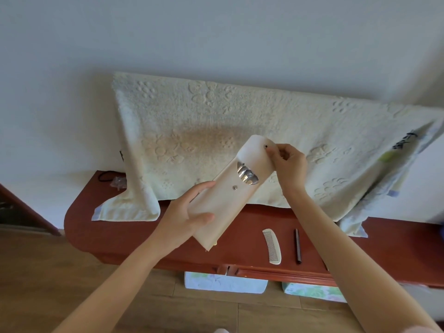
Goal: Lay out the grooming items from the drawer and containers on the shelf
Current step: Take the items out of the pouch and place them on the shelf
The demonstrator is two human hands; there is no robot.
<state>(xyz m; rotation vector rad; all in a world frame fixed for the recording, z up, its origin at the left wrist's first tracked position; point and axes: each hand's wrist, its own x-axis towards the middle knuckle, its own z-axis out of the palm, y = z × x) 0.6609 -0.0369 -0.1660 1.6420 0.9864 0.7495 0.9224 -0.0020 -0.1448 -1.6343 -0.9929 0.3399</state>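
Nearest us, our two bare forearms reach up from the bottom edge toward a pale pouch (224,195) held above the red-brown shelf (134,234). Our left hand (189,216) is wrapped around the pouch's lower half, thumb across the front and fingers curled behind, which steadies it at a tilt. Our right hand (287,162) pinches the opened flap (255,150) near its snap, fingers closed on the edge, and holds it folded back so the mouth stays open. Silver tool tips (247,175) show inside; we judge they come out next. On the shelf below, a white comb (272,246) and a dark pencil (297,246) lie side by side, apart. A cream towel (216,131) hangs against the wall behind.
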